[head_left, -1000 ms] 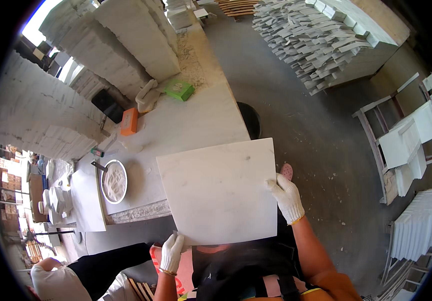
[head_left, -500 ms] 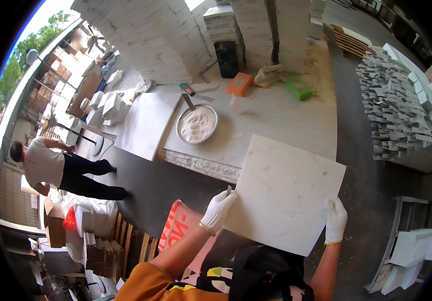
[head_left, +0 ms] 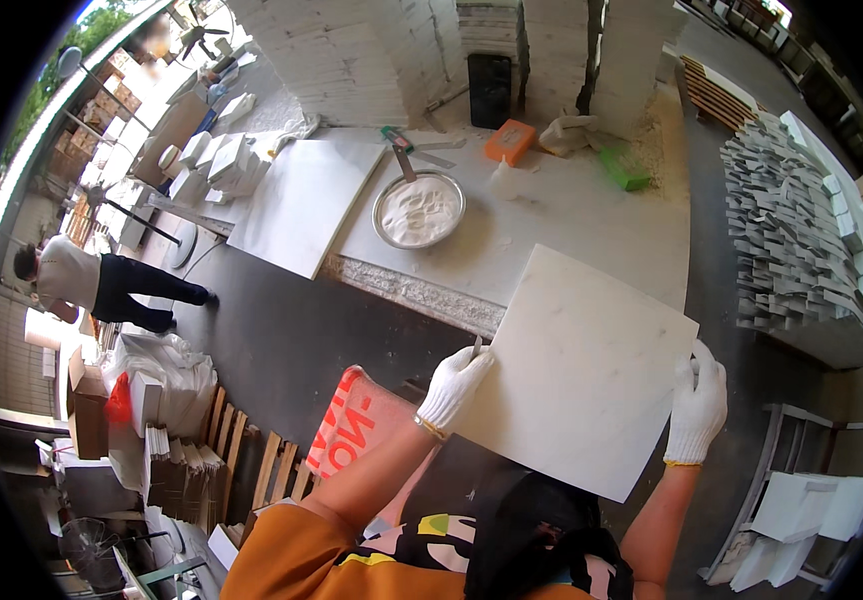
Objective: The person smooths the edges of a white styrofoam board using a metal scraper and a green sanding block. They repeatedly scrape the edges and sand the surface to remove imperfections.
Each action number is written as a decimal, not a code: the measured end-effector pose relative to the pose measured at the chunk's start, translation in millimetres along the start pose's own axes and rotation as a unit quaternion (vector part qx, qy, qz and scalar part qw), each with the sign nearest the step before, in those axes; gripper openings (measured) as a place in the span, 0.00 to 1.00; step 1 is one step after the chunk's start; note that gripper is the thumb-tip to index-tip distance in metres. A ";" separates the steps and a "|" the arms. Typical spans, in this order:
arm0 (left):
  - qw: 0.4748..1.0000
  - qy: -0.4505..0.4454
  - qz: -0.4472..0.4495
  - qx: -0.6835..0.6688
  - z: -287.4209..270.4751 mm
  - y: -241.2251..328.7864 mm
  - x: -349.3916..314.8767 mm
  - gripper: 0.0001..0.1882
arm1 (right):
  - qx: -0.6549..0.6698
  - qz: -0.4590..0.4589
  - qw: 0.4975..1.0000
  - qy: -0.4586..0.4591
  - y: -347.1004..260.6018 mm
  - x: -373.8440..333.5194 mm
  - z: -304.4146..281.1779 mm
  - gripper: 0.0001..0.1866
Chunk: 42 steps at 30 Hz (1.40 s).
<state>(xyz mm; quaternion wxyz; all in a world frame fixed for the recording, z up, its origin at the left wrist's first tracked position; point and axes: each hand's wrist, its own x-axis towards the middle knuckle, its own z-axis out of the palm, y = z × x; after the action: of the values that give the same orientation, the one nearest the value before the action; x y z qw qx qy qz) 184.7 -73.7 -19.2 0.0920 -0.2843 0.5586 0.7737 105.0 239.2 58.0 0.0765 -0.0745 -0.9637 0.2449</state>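
Observation:
I hold a square white marble tile (head_left: 591, 370) in front of my body, at the near edge of the worktable. My left hand (head_left: 456, 388) is closed on its left edge, and a small thin grey piece (head_left: 477, 347) pokes out from the fingertips there. On the opposite edge my right hand (head_left: 696, 402) grips the tile, its fingers partly hidden. Both hands wear white knit gloves. Beyond the tile, a round metal bowl (head_left: 378, 226) of white paste (head_left: 421, 212) stands on the table, with a putty knife (head_left: 403, 162) leaning in it.
Another white slab (head_left: 306, 200) lies left of the bowl. Behind are an orange box (head_left: 509, 143), a green box (head_left: 623, 170), a black box-shaped object (head_left: 489, 90) and tall stone stacks. Stacked stone strips (head_left: 801, 215) stand right. A person (head_left: 101, 280) is on the left.
My view has shifted, so the table and bowl appear higher and farther right. The tile stays in both hands, and my right hand shows more from the side. The other person's pose has changed.

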 end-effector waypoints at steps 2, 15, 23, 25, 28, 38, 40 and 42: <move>0.999 0.013 0.002 0.031 -1.3 -6.1 4.2 0.15 | 0.152 -0.085 0.982 -0.071 -45.6 -5.6 18.4 0.18; 0.982 0.041 0.106 0.150 -7.5 -23.9 12.5 0.17 | 0.019 -0.429 0.846 -0.314 -156.1 -4.1 138.7 0.14; 0.993 0.040 0.041 0.103 -0.6 -5.1 -1.5 0.22 | 0.386 -0.190 0.832 -0.350 -126.0 24.9 120.3 0.06; 0.991 0.048 0.043 0.117 1.5 -1.5 -6.8 0.23 | 0.372 -0.141 0.870 -0.292 -118.4 39.5 77.8 0.06; 0.998 0.018 0.009 0.056 -0.6 -13.4 1.5 0.21 | 0.244 -0.166 0.936 -0.192 -104.1 50.3 36.6 0.06; 0.999 0.021 0.010 0.035 -4.7 -20.5 0.9 0.20 | 0.158 -0.282 0.944 -0.070 -54.9 46.8 94.7 0.08; 0.996 0.018 -0.006 0.085 0.3 -26.2 7.7 0.23 | 0.235 -0.164 0.955 -0.076 -11.1 47.3 65.3 0.12; 0.985 0.016 0.026 0.172 -1.8 -8.2 -0.7 0.23 | 0.328 -0.043 0.940 -0.084 42.8 44.9 45.4 0.16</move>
<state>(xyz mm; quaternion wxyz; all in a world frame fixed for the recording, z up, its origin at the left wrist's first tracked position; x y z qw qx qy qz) 189.7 -72.3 -25.8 0.1107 -0.2623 0.6917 0.6637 57.3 263.7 2.9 0.0263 0.0165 -0.8352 0.5491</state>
